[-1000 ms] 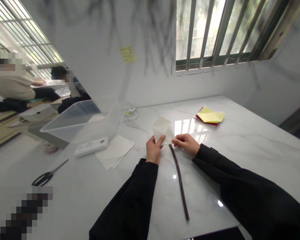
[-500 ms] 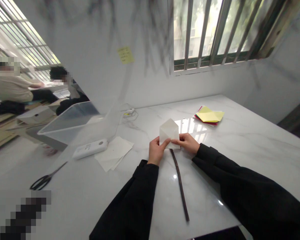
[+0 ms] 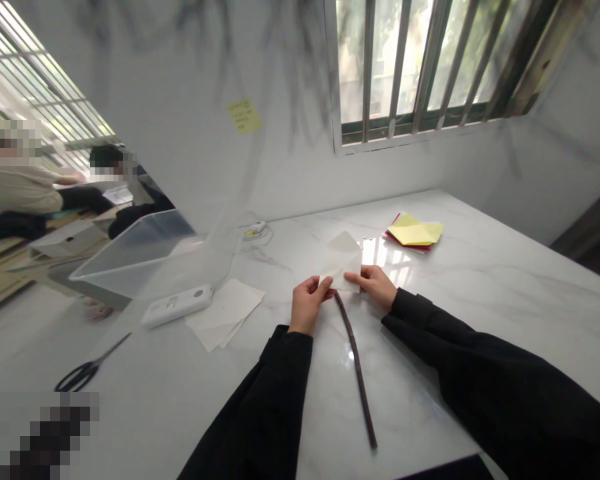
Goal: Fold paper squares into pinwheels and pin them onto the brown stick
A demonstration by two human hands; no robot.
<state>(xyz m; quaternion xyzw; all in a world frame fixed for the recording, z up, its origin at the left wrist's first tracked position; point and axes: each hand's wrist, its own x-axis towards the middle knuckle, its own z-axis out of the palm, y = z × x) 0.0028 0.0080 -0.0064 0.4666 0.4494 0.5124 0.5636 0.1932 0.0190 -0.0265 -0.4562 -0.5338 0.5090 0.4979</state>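
A white sheet of paper point(image 3: 346, 257), folded to a point at its top, is held up over the marble-patterned table point(image 3: 430, 373). My left hand point(image 3: 310, 300) pinches its lower left corner, thumb in front. On its lower right edge my right hand point(image 3: 377, 287) is closed, thumb on the front face. Below the paper a thin dark brown stick point(image 3: 357, 367) lies on the table, its upper end near my left fingertips.
Left of my hands are loose white sheets point(image 3: 227, 310), a white box-shaped device point(image 3: 177, 307), black scissors point(image 3: 87, 371) and a clear plastic bin point(image 3: 130, 247). Coloured paper point(image 3: 415, 233) is stacked at the back right. A cable point(image 3: 259, 230) lies by the wall. Two people sit far left.
The paper has tilted and its folded point has shifted right. My left hand has slid toward its lower left corner. The whole view has moved slightly.
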